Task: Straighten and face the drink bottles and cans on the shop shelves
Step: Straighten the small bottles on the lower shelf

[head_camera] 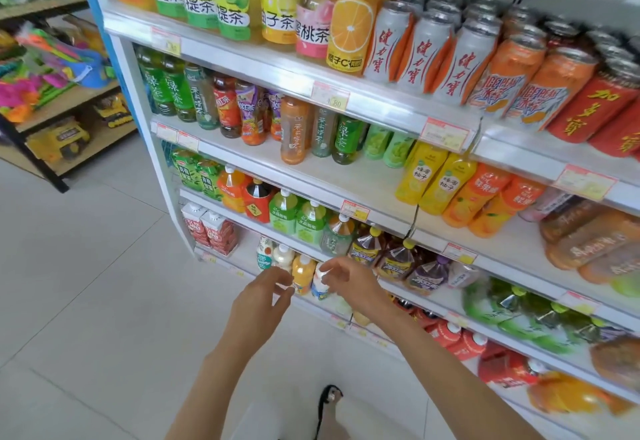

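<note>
Both my hands reach down to the lowest shelf [311, 304] of a white drinks rack. My left hand [263, 295] hangs with fingers loosely apart just left of an orange juice bottle [302, 275], holding nothing. My right hand [349, 278] has its fingertips at the white cap of a small pale bottle with a blue label [320, 287]; whether it grips the cap is unclear. Two more small bottles [273, 256] stand to their left.
Above are shelves of large tea bottles [367, 249], green tea and juice bottles [294, 131], and cans [450, 55] on top. Red cartons [211, 231] stand at the rack's left end. A toy shelf [59, 100] stands across the tiled floor [86, 301]. My sandalled foot [329, 401] is below.
</note>
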### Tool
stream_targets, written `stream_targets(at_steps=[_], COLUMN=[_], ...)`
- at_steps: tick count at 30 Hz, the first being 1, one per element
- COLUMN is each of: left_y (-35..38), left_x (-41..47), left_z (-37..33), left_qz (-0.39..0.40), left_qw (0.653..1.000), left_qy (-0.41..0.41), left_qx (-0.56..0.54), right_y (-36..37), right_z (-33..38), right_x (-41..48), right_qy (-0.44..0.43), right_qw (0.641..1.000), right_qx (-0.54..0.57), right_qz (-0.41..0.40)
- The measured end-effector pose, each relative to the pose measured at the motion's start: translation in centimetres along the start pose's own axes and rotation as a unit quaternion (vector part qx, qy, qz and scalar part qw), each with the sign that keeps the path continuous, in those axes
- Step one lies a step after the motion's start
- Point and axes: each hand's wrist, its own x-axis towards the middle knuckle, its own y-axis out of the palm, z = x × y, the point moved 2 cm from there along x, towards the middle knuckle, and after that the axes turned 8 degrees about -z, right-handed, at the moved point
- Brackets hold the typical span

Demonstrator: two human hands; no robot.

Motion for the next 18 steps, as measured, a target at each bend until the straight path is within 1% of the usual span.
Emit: stream_targets(at_steps=[6,9,14,18], left_y=[-0.3,-1.0,-2.8,-3.8], left_x=[1.7,2.8,6.0,8.9], left_z=[0.4,1.0,1.9,2.0], left_qz=[0.004,0.001,-0.014,-0.041], left_qw=[1.0,1.0,0.999,0.998], left_qy=[0.004,0.001,-0.001,-0.002], left_qx=[-0.006,0.008,0.047,0.057], right_y=[0.2,1.1,2.1,2.0], right_z=[1.1,1.5,3.0,4.7], right_x=[2.2,4.0,7.6,10.4], right_qy=[-0.007,-0.011,-0.037,-0.059], right_qw=[1.0,1.0,0.998,0.997], right_qx=[-0.003,-0.016,-0.025,-0.016], right_qz=[0.0,0.018,0.046,0.054])
